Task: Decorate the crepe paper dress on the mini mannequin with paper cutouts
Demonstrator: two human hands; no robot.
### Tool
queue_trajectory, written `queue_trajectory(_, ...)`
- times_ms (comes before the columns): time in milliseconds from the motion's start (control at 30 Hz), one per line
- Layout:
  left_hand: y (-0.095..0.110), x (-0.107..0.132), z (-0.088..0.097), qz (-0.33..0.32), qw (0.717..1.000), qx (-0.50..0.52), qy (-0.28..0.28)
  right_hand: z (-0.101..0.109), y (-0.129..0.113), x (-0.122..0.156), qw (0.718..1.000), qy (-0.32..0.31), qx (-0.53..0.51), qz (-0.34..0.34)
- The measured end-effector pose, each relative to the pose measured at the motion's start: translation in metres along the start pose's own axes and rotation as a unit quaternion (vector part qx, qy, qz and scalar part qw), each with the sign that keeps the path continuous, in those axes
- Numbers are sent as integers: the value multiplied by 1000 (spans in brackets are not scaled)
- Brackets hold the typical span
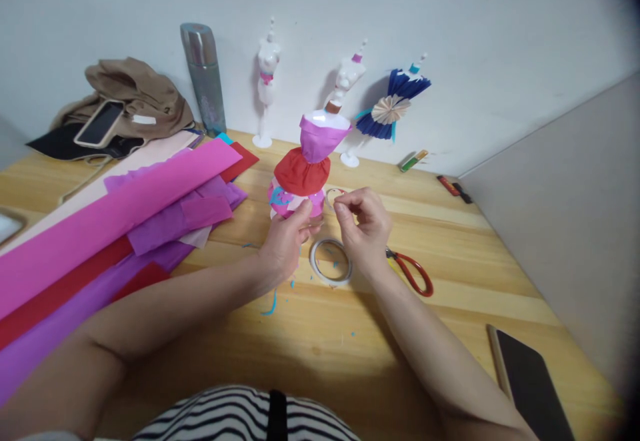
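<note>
A small dress-form mannequin wears a paper dress with a purple bodice (323, 142), a red layer (301, 173) and a pink skirt (285, 206) with a blue patch. My left hand (284, 241) closes on the lower part of this mannequin, thumb against the skirt; the fingers behind are partly hidden. To the right, my right hand (367, 227) is held in a pinch, and whatever sits between its fingertips is too small to make out. Below the hands lies a white tape roll (332, 283). A smaller ring (329, 196) shows partly behind the right fingers.
Coloured crepe paper (115, 204) piles up on the left. Along the wall stand a bottle (207, 84), a bare white mannequin (269, 61) and a blue-dressed one (406, 97). Orange-handled scissors (424, 282) and a dark phone-like slab (533, 381) lie to the right.
</note>
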State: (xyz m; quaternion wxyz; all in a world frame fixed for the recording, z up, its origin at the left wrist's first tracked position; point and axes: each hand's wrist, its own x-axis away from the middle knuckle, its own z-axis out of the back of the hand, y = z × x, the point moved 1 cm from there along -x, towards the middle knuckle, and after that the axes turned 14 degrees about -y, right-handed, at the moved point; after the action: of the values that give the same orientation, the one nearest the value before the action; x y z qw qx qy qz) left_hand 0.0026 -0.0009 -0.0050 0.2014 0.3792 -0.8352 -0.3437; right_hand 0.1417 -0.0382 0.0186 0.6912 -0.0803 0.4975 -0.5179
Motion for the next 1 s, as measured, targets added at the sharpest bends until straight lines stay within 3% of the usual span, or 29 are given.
queue_trajectory(133, -7, 11, -5, -18, 1000, 13, -13, -1, -13, 6, 998, -17, 9, 66)
queue_trajectory(200, -13, 22, -7, 11, 1000, 9, -24, 0, -22, 11, 996, -42, 7, 76)
queue_trajectory(300, -17, 41, -7, 120, 986, -86, -77, 2, -31, 19, 995, -79, -20, 48)
queue_trajectory(333, -15, 47, -6, 160, 968, -153, -117, 2, -33, 22, 995, -89, -32, 38)
queue_trajectory(400, -5, 54, 0, 206, 892, -320, -243, 2, -36, 27, 993, -103, -58, 22)
queue_trajectory(467, 15, 55, 11, 125, 812, -486, -299, 2, -36, 33, 990, -112, -85, 0)
queue_trajectory(500, 26, 53, 19, 92, 775, -551, -296, 2, -36, 35, 988, -115, -98, -14)
queue_trajectory(567, 49, 47, 38, 68, 712, -658, -235, 1, -34, 38, 984, -120, -121, -48)
queue_trajectory(667, 70, 40, 64, 110, 629, -749, -178, -4, -31, 41, 972, -145, -151, -105)
queue_trajectory(767, 73, 41, 79, 141, 602, -770, -156, -13, -28, 44, 952, -170, -192, -165)
queue_trajectory(833, 72, 46, 81, 142, 603, -772, -141, -19, -26, 48, 928, -185, -241, -215)
queue_trajectory(1000, 72, 54, 78, 142, 605, -773, -129, -37, -25, 57, 811, -232, -393, -366)
